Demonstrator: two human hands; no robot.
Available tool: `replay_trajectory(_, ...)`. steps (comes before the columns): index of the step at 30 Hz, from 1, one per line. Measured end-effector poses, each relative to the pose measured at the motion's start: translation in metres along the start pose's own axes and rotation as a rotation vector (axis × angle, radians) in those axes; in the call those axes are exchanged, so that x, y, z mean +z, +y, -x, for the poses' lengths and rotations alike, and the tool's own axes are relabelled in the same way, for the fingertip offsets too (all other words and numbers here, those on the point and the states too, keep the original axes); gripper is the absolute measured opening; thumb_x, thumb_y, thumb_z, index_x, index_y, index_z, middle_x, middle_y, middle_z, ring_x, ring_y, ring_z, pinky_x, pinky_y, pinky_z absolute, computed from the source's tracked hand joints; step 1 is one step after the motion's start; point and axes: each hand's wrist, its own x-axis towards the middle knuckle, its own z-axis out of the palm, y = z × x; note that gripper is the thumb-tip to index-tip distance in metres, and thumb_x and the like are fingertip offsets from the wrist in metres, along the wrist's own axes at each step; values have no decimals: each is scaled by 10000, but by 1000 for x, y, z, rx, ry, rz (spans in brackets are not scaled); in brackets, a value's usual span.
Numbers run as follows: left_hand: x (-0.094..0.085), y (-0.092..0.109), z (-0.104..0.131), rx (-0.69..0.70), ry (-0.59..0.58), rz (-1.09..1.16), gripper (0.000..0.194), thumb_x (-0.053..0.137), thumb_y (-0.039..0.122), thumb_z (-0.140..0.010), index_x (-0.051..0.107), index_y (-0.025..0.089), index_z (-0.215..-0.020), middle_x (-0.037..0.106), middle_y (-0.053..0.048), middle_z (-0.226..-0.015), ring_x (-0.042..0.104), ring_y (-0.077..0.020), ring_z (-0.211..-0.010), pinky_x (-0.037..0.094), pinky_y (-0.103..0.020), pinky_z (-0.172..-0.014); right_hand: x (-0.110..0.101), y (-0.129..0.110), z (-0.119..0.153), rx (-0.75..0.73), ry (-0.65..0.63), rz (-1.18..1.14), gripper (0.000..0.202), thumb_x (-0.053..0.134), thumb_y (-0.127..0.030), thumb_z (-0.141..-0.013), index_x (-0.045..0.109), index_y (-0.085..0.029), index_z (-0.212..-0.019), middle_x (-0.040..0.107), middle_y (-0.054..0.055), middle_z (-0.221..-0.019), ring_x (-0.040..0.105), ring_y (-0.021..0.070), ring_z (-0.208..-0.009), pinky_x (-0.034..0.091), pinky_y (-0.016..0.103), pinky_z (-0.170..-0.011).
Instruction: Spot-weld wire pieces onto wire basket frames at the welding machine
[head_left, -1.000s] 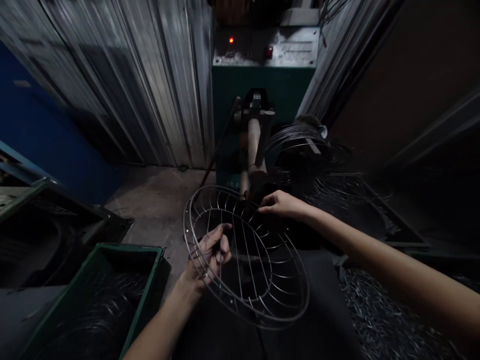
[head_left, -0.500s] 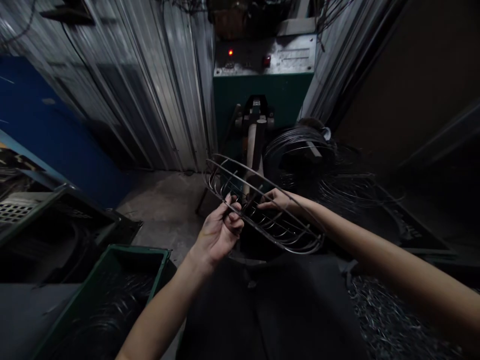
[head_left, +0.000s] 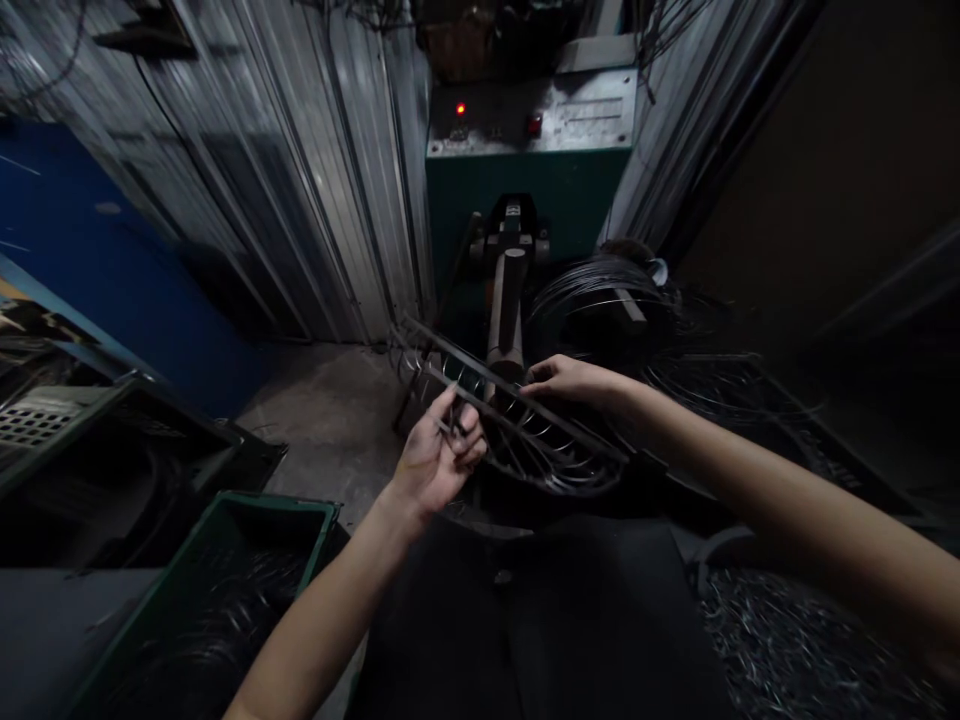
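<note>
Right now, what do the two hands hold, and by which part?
Both hold one wire guard: the left hand pinches its near rim, and the right hand grips the far rim by the machine.

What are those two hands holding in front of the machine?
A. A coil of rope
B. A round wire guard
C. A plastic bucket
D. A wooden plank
B: the left hand and right hand grip a round wire guard made of thin metal spokes and rings.
</note>
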Motion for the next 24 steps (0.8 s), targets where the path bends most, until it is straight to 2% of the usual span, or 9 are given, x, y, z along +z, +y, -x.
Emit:
replay_trajectory(3, -26, -27, 3, 92, 56, -64, 191, 541, 317, -898, 512, 153, -806, 448, 39, -632, 356, -37, -431, 285, -141, -391, 4, -1, 6, -52, 89, 110, 163, 628, -342, -781, 683, -189, -786, 690, 17, -762, 626, 171, -725, 462, 236, -620)
replay_trajectory(7, -57, -64, -2, 258, 205, -11, 248, 656, 360, -814, 525, 150, -806, 494, 25, -727, 376, -28, -465, 288, -142, -395, 9, -7, 12, -151, 268, 286, 175, 583, -291, -829, 707, -216, -927, 717, 30, -937, 648, 198, -882, 457, 257, -754)
replay_trajectory(10, -69, -76, -11, 215, 232, 100, 258, 660, 377, -810, 524, 159, -833, 541, 1, -788, 421, -44, -513, 307, -146, -412, 10, -11, 11, -199, 309, 316, 201, 560, -263, -829, 710, -214, -954, 721, 29, -931, 652, 198, -864, 452, 255, -742)
replay_trajectory(15, -78, -69, -17, 44, 112, 128, 268, 585, 432, -858, 499, 184, -909, 625, -40, -820, 403, -52, -481, 288, -141, -405, 10, -14, 5, -176, 299, 326, 185, 553, -238, -794, 716, -183, -860, 708, 22, -801, 640, 186, -782, 423, 233, -652)
replay_trajectory(21, -90, -55, -20, 86, -22, 24, 273, 572, 445, -856, 501, 192, -932, 584, 11, -683, 386, -29, -395, 294, -133, -394, 13, -23, 2, -153, 306, 265, 138, 549, -171, -717, 667, -147, -650, 637, 7, -631, 606, 160, -687, 397, 199, -603)
replay_trajectory(24, -92, -51, -22, 104, -41, -11, 252, 541, 439, -874, 486, 197, -914, 564, 30, -647, 374, -17, -359, 290, -122, -384, 15, -25, -1, -148, 304, 225, 146, 550, -185, -711, 644, -142, -608, 632, 10, -627, 601, 163, -681, 397, 196, -595)
